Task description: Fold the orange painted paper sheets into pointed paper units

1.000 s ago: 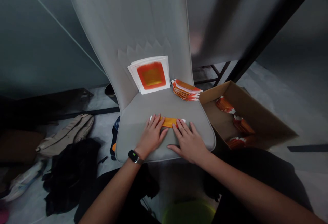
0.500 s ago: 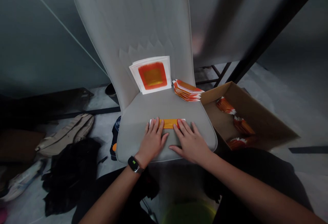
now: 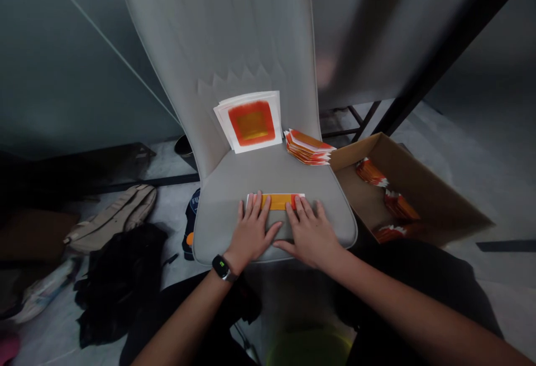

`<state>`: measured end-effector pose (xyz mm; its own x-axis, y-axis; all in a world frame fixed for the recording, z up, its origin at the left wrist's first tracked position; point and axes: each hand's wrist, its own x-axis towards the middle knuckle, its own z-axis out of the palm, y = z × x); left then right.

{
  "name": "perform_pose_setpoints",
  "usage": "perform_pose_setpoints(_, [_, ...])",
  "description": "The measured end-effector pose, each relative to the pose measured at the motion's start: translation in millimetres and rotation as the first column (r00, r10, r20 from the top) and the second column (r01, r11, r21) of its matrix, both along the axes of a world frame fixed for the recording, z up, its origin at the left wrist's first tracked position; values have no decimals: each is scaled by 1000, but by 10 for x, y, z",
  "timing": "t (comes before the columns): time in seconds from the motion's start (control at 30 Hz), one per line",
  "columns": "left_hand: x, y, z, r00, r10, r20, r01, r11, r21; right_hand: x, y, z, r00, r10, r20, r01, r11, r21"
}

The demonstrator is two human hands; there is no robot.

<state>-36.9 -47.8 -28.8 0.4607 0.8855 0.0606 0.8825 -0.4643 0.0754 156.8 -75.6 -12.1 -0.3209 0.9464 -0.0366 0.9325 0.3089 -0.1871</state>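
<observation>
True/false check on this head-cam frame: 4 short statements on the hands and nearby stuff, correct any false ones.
1. The left hand and right hand both touch the orange strip. True.
2. The watch is on the right wrist. False: it is on the left wrist.
3. The cardboard box holds folded orange pieces. True.
4. The sheets with the orange square lie on the floor. False: they stand against the chair back, at the seat.
</observation>
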Motion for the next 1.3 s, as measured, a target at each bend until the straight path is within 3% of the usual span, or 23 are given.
perform_pose_setpoints(0.6, [-4, 14, 37, 1000, -20, 21, 20, 1000, 1, -54, 33, -30, 999, -35, 17, 36, 999, -11])
perform_pose_setpoints(0.83, [-7, 17, 41, 1000, -27, 9, 27, 1000, -13, -64, 122, -100, 953, 264, -145, -270, 963, -18])
perform_pose_setpoints(1.0, [-164, 23, 64, 999, -33, -2, 33, 999, -30, 128, 48, -89, 986, 141, -86, -145, 989, -40])
perform_pose_setpoints(1.13, [-345, -16, 143, 998, 34, -50, -37, 998, -54, 393, -46, -92, 999, 34, -27, -36, 998, -59])
perform_pose_setpoints(1.3, [-313, -59, 288, 986, 131, -103, -131, 991, 8, 431, 18, 19, 1000, 3, -18, -1, 998, 69])
